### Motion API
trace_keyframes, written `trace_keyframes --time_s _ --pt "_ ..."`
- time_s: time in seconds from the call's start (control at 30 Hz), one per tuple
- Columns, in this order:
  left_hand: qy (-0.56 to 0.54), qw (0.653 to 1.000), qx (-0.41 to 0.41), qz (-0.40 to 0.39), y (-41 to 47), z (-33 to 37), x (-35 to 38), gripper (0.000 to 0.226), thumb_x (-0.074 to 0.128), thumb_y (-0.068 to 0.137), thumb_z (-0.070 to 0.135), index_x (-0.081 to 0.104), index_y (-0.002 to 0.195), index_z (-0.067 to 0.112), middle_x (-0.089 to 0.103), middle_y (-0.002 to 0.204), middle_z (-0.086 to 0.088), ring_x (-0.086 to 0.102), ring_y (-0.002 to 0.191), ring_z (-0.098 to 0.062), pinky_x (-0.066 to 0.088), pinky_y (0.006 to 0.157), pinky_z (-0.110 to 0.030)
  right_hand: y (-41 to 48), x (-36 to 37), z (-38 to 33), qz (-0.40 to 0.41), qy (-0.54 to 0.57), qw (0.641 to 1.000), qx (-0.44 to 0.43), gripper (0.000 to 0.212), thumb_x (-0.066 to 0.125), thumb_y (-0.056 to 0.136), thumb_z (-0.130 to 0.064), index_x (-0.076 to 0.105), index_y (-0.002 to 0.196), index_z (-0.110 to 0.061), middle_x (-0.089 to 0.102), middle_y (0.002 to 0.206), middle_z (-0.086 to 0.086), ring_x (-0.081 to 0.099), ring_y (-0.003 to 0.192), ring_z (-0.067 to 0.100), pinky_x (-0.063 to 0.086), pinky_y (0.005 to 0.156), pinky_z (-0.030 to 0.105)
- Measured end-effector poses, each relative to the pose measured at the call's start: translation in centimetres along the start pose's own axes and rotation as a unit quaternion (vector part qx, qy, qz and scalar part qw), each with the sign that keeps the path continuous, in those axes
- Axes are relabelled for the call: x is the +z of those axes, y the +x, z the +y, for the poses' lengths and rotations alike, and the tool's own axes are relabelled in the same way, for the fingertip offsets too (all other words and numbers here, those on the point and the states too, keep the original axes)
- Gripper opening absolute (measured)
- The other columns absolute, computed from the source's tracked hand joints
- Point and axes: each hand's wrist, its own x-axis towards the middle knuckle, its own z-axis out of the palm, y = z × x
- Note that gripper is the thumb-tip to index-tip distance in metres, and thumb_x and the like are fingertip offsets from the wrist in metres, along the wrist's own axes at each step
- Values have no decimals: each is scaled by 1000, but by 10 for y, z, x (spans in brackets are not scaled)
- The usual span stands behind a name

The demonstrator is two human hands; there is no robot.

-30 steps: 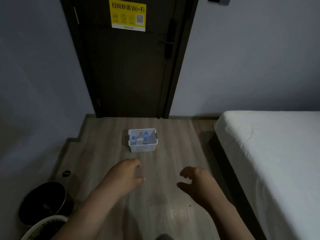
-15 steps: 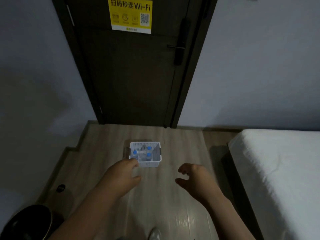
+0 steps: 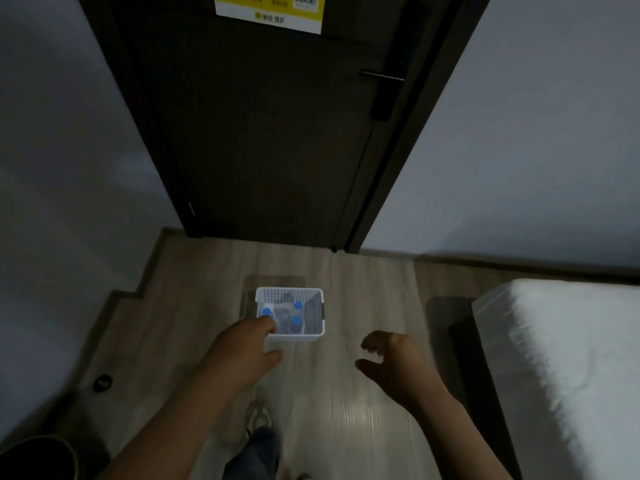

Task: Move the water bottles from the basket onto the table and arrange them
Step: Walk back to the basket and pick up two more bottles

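A small white perforated basket (image 3: 313,301) stands on the wooden floor in front of a dark door. Inside it stand three clear water bottles (image 3: 295,322) with blue caps. My left hand (image 3: 242,351) reaches out over the basket's near left corner, fingers loosely bent, holding nothing; whether it touches the rim I cannot tell. My right hand (image 3: 394,362) hovers to the right of the basket, apart from it, fingers loosely curled and empty. No table is in view.
A bed with a white mattress (image 3: 568,368) fills the right side. The dark door (image 3: 270,133) is shut, with a yellow sign. A dark bin edge (image 3: 34,459) shows at the bottom left, a small black round thing (image 3: 102,382) on the floor. My foot (image 3: 258,417) is below.
The view has moved closer to the basket and door. My left hand has gone forward to the basket's near left corner; my right hand keeps its pose to the right.
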Motion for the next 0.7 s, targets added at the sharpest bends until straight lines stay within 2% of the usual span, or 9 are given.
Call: trace_keyframes --time_s 0.13,0.3,0.43,0.7 --pt "13 1000 -13 -8 50 -16 -12 16 62 85 34 50 90 25 64 102 1 61 90 -16 50 79 -27 52 -2 -13 -17 -10 1000 4 35 63 87 -39 60 119 -26 65 115 -9 61 98 4 50 87 19" --pt "4 999 -17 -41 100 -30 -8 16 61 86 31 49 92 22 63 105 -2 59 92 -16 48 79 -27 104 1 -13 -26 -6 1000 12 35 62 88 -39 60 120 -25 66 116 -8 61 99 6 50 87 19" --pt "9 998 -27 -52 133 -39 4 23 59 89 31 55 107 17 61 112 -1 59 98 -15 48 86 -27 143 10 -4 -38 -5 999 12 36 62 88 -39 59 121 -25 66 116 -7 62 100 6 52 87 22" --pt "-10 998 -55 -15 193 -66 61 21 61 88 34 57 100 18 63 100 2 61 89 -12 47 74 -23 224 48 28 -50 13 999 -8 40 61 89 -38 57 126 -25 64 120 -6 60 106 7 50 90 23"
